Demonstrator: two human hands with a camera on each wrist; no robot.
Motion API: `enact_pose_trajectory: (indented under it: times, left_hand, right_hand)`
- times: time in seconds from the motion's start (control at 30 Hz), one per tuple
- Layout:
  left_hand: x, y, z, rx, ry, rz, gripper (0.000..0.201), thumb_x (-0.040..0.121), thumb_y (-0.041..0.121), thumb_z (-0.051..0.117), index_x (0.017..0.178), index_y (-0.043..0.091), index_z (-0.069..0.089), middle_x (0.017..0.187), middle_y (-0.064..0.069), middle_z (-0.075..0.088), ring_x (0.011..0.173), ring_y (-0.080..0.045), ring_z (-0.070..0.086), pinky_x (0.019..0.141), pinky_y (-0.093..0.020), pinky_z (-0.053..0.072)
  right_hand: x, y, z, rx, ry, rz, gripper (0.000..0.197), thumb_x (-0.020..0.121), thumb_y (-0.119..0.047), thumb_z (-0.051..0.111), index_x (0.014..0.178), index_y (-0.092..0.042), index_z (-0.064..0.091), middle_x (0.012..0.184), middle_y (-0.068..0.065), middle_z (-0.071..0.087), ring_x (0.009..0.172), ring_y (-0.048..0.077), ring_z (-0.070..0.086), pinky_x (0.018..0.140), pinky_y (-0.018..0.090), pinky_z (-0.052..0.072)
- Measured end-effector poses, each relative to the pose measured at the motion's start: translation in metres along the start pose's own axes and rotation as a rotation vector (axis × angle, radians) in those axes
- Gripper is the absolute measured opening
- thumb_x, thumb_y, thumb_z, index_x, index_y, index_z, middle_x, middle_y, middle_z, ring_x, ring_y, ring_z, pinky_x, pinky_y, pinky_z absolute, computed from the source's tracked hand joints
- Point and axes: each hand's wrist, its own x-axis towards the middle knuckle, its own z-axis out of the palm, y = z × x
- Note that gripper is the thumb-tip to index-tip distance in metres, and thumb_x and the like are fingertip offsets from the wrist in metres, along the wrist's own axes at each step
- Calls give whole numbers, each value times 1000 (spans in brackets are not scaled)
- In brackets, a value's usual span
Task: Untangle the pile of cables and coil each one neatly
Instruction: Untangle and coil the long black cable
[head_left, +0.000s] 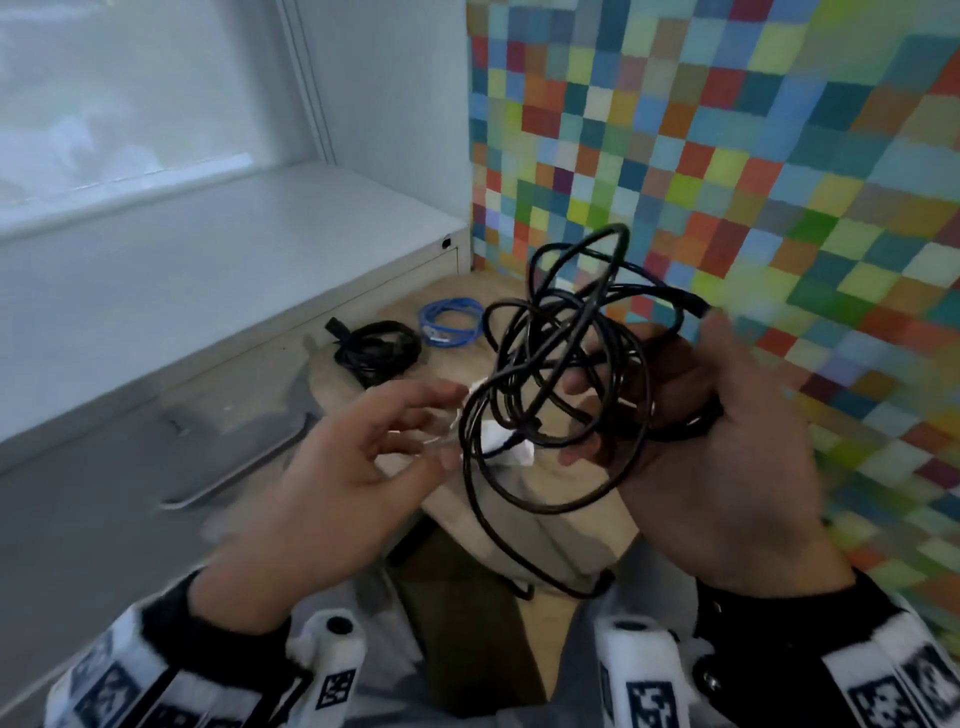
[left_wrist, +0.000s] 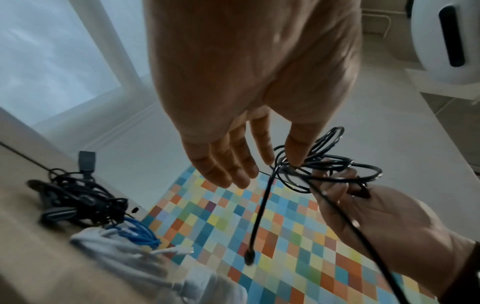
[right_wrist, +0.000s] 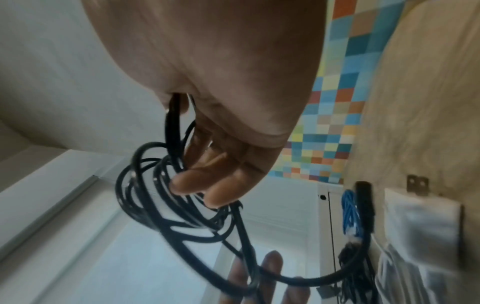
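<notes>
My right hand (head_left: 592, 415) holds up a loose tangle of black cable (head_left: 550, 332) above the wooden table (head_left: 457, 296), its fingers (right_wrist: 192, 185) curled through the loops (right_wrist: 161, 205). One plug end (left_wrist: 249, 257) hangs free below the tangle (left_wrist: 324, 166). My left hand (head_left: 415, 431) hovers just left of the tangle with its fingers (left_wrist: 223, 170) straight and spread, holding nothing; its thumb tip touches the loops. A coiled black cable (head_left: 376, 345) and a coiled blue cable (head_left: 449, 322) lie at the back of the table. White cable (head_left: 501, 444) lies under the tangle.
A low white cabinet (head_left: 260, 249) under the window runs along the table's left. A wall of coloured squares (head_left: 727, 182) closes off the right. A flat grey slab (head_left: 234, 447) lies left of the table. A white plug adapter (right_wrist: 420, 216) lies by the blue coil (right_wrist: 349, 211).
</notes>
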Motion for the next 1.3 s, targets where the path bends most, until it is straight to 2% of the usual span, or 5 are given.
enact_pose_trajectory:
  times: [0.27,0.47,0.77,1.1,1.3]
  left_hand:
    - [-34,-6,-10,-389,34,-4,31,88,41,69,116,29,74,102,-9,76,95,-23,73,86,-31,56]
    - [-45,-18,-23,-363,169,-42,34,82,27,73,113,14,68,79,-4,61,62,-27,67,70,-40,56]
    - [-59,-24,-35,-357,186,-152,29,89,4,71,112,21,74,99,-23,65,60,-24,62,66,-35,57]
    - [-58,-21,-30,-396,278,-256,19,85,40,71,76,23,69,63,-3,44,53,-10,35,45,-19,31]
    - [-57,-29,-36,-256,357,-270,24,98,7,60,74,12,61,58,-2,41,51,-13,32,46,-21,27]
  right_hand:
    - [-10,39,10,-81,-155,89,49,60,-34,95,92,-5,72,89,15,73,77,27,74,65,36,61]
    - [-8,61,14,-356,15,154,41,85,-17,79,124,-9,67,115,23,73,104,46,71,77,49,61]
    - [-12,77,20,-318,122,209,49,89,-27,59,137,-19,60,121,15,73,99,31,73,74,51,59]
    - [-21,92,12,-467,56,257,46,100,3,47,127,-28,70,119,7,75,108,32,71,83,58,57]
    - [-20,92,9,-501,-61,276,56,81,9,47,115,-28,71,122,8,73,116,28,67,85,58,56]
